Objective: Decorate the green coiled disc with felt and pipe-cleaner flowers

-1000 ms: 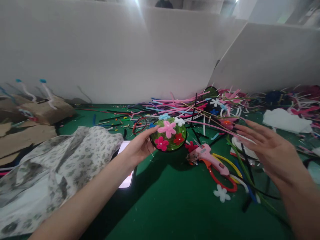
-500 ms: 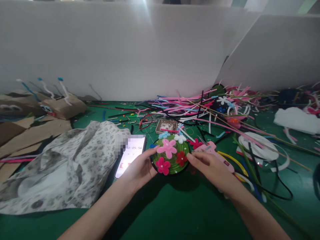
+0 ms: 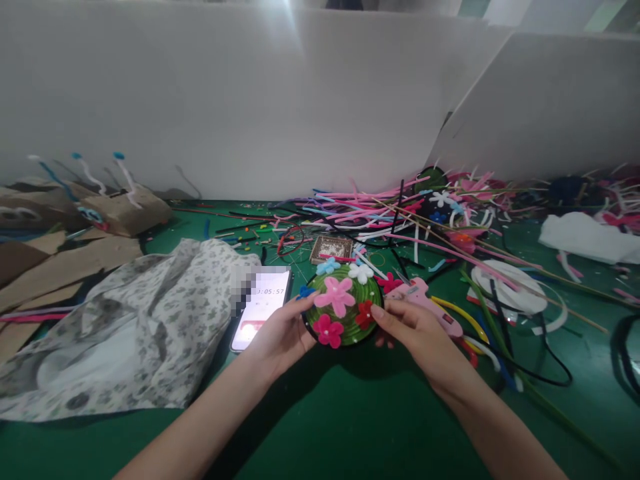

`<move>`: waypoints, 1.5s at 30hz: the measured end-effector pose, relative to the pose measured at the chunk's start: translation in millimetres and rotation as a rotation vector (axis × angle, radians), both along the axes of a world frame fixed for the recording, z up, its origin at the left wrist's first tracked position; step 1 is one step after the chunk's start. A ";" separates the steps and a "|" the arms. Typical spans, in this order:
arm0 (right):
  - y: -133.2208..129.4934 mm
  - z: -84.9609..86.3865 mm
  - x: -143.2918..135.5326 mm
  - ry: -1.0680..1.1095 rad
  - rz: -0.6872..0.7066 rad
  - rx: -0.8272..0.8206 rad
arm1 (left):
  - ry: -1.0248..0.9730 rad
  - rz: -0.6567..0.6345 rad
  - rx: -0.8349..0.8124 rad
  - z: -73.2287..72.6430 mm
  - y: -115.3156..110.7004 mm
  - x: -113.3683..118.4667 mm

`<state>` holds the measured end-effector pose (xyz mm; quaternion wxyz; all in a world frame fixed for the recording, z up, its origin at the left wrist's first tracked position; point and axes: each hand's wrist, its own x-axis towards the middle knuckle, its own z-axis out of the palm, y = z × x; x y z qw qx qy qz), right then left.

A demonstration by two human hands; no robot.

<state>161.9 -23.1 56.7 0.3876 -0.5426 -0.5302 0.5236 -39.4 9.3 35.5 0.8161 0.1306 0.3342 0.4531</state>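
Note:
Between my hands is a green coiled pipe-cleaner dome (image 3: 347,320) with a dark rim. Fuzzy flowers in pink, rose, red, white and blue sit on it, with small pale beads at the centres of some. My left hand (image 3: 286,333) grips its left edge, thumb on top near a dark blue flower (image 3: 306,292). At the right edge, my right hand (image 3: 415,337) is closed on the dome, its thumb tip against the red flower (image 3: 365,314). Most of its fingertips are hidden behind the rim. A pink glue gun (image 3: 420,293) lies just behind my right hand.
A lit phone (image 3: 263,310) showing a timer and a floral cloth (image 3: 125,333) lie to the left. Behind stand a bead tray (image 3: 331,249) and a heap of pipe cleaners (image 3: 345,212). Cardboard pieces (image 3: 75,270) are far left; a white ribbon roll (image 3: 510,287) lies right.
My right thumb has shifted slightly onto the red flower's edge, and the dome has tilted a little. The left hand keeps its hold. The view has shifted slightly.

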 end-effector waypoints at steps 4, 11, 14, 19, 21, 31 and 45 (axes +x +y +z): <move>0.0 -0.2 0.8 0.015 -0.004 -0.003 | 0.041 -0.047 0.062 -2.8 -3.6 -4.3; 4.9 -4.7 26.3 -0.565 -0.275 0.412 | 0.074 -0.018 0.254 -6.1 -5.9 -10.6; 8.0 -15.7 52.9 -0.991 -0.374 0.755 | 0.081 0.023 0.289 -2.6 -4.7 -10.4; 9.5 -36.6 80.3 -1.217 -0.225 0.518 | 0.118 0.064 0.324 3.0 -4.7 -9.1; 10.0 -40.3 80.8 -1.220 -0.207 0.451 | 0.126 0.053 0.331 3.6 -4.9 -8.9; 11.2 -40.1 62.6 -1.349 -0.332 0.311 | 0.128 0.063 0.299 -1.8 1.6 -13.0; 11.0 -42.1 71.7 -1.147 -0.638 0.508 | -0.002 0.071 0.291 -3.3 6.5 -20.2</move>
